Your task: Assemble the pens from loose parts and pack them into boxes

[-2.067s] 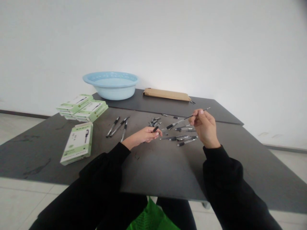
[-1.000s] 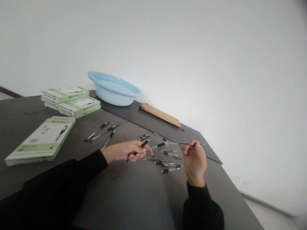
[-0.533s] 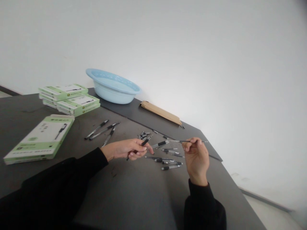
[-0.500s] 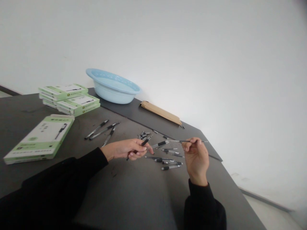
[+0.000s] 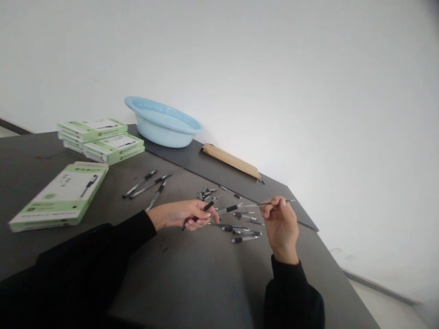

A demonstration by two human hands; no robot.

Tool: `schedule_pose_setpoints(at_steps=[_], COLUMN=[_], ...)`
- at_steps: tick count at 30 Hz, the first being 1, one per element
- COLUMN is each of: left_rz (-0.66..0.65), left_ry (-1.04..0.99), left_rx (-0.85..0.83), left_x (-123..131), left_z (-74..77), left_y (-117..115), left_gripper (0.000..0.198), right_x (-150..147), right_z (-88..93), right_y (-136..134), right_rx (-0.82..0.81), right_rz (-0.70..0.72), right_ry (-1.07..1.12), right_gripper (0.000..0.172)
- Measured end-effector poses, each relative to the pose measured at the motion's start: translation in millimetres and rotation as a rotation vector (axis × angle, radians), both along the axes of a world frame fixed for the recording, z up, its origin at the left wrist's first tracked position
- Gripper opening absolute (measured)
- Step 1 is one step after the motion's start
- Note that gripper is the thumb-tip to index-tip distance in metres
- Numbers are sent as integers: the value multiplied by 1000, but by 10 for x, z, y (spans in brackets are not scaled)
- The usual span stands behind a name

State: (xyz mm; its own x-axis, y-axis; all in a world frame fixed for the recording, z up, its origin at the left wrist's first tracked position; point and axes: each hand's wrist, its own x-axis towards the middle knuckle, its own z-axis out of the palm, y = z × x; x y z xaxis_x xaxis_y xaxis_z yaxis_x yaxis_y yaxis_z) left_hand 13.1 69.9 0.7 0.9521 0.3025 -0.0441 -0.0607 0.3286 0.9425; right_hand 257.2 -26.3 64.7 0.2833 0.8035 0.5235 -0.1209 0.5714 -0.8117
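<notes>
My left hand (image 5: 192,214) is closed round a dark pen part (image 5: 210,204) that slants up to the right. A clear pen barrel with a black grip (image 5: 229,209) points right from beside its fingertips; whether those fingers hold it is hard to tell. My right hand (image 5: 281,224) pinches a thin pen refill (image 5: 257,204), whose left end lines up with the mouth of that barrel and seems to be in it. Below and between the hands, several pen parts (image 5: 245,239) lie on the dark table (image 5: 192,278).
Several pens (image 5: 139,183) lie left of a small heap of black caps (image 5: 206,193). Green and white boxes (image 5: 116,148) are stacked at the back left, with one more box (image 5: 61,194) nearer. A blue basin (image 5: 164,128) and a brown paper packet (image 5: 229,160) stand along the wall.
The barrel and the refill now tilt slightly, their left ends lower. My right hand still pinches the refill, and my left hand keeps its closed grip. The view has shifted slightly.
</notes>
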Motion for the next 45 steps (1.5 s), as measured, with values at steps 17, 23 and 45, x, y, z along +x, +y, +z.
schedule_pose_setpoints(at_steps=[17, 23, 45], left_rz=[-10, 8, 15], left_ry=[-24, -22, 24], left_rx=[-37, -10, 23], left_x=[0, -1, 28], left_z=[78, 90, 70], left_y=[-27, -28, -51], left_gripper=[26, 26, 30], right_x=[-60, -51, -173], right_z=[-25, -28, -97], right_y=[-5, 4, -65], right_rx=[49, 90, -84], right_rz=[-40, -75, 73], right_ry=[-24, -4, -332], right_gripper=[20, 20, 28])
